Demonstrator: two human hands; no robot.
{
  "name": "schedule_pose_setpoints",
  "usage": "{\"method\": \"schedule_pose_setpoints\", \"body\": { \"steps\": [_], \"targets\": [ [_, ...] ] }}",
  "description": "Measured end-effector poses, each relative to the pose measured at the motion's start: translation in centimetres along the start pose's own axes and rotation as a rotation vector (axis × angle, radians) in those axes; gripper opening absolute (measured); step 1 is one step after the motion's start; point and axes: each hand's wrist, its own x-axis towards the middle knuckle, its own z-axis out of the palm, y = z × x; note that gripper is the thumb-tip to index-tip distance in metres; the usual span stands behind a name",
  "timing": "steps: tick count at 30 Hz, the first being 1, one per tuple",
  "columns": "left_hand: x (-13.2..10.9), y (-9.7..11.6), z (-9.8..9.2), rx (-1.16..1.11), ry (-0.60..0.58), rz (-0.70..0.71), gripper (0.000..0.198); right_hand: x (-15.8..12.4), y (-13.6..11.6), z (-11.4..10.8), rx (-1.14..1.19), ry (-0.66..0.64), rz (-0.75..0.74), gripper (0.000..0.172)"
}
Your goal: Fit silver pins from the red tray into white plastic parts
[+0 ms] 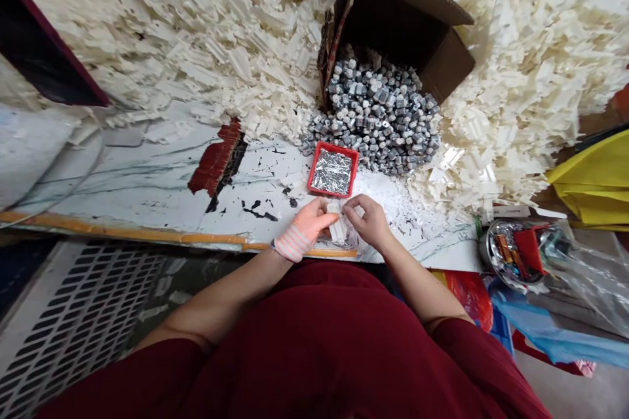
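Observation:
My left hand [305, 228], in a pink striped glove, is closed on a small white plastic part [337, 225] at the table's near edge. My bare right hand [369, 219] pinches the same part from the right, fingertips meeting the left hand's. Just beyond my hands sits a small red tray [314, 173] filled with shiny metal pins. Behind it a heap of grey metal cylinders [378, 119] spills from a tipped cardboard box [417, 10].
Huge piles of white plastic parts [206, 33] cover the back and right of the worn marble table [147, 177]. A metal bowl with red pieces [515, 249], plastic bags and a yellow object [597, 180] lie at right. A white grille [73, 314] is at lower left.

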Motion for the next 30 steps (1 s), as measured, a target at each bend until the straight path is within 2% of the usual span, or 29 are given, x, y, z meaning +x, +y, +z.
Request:
{"method": "schedule_pose_setpoints", "body": {
  "steps": [5, 8, 10, 12, 14, 15, 16, 19, 22, 26, 30],
  "targets": [
    [0.0, -0.6, -0.6, 0.17, 0.001, 0.02, 0.028, -1.3, 0.2, 0.8, -0.007, -0.061, 0.094, 0.013],
    [-0.1, -0.5, -0.6, 0.21, -0.008, 0.014, 0.027, -1.5, 1.5, 0.4, 0.194, -0.177, 0.187, 0.02],
    [0.1, -0.3, -0.4, 0.21, -0.022, -0.009, 0.026, -0.8, 3.0, -0.7, 0.294, -0.26, 0.241, 0.026],
    [0.5, -0.4, -0.2, 0.198, -0.023, -0.038, 0.026, 0.5, 4.9, -2.3, 0.157, -0.182, 0.277, 0.026],
    [1.0, -0.6, -0.1, 0.172, -0.017, -0.054, 0.027, 2.2, 6.6, -3.8, -0.14, 0.0, 0.311, 0.02],
    [1.2, -0.7, -0.1, 0.156, -0.011, -0.055, 0.028, 3.1, 7.3, -4.4, -0.272, 0.035, 0.313, 0.018],
    [1.4, -0.8, 0.0, 0.142, -0.007, -0.057, 0.028, 3.9, 7.9, -4.8, -0.384, 0.03, 0.308, 0.017],
    [1.5, -0.9, 0.3, 0.12, 0.008, -0.068, 0.03, 5.5, 8.7, -5.1, -0.61, -0.108, 0.282, 0.017],
    [1.3, -0.5, 0.7, 0.107, 0.028, -0.088, 0.03, 5.8, 8.8, -4.5, -0.721, -0.163, 0.295, 0.018],
    [1.4, -0.4, 1.0, 0.094, 0.051, -0.1, 0.031, 5.3, 9.1, -4.0, -0.775, -0.092, 0.319, 0.018],
    [2.0, -1.0, 1.0, 0.104, 0.024, -0.114, 0.032, 4.8, 9.2, -4.1, -0.767, -0.021, 0.33, 0.019]
  ]
}}
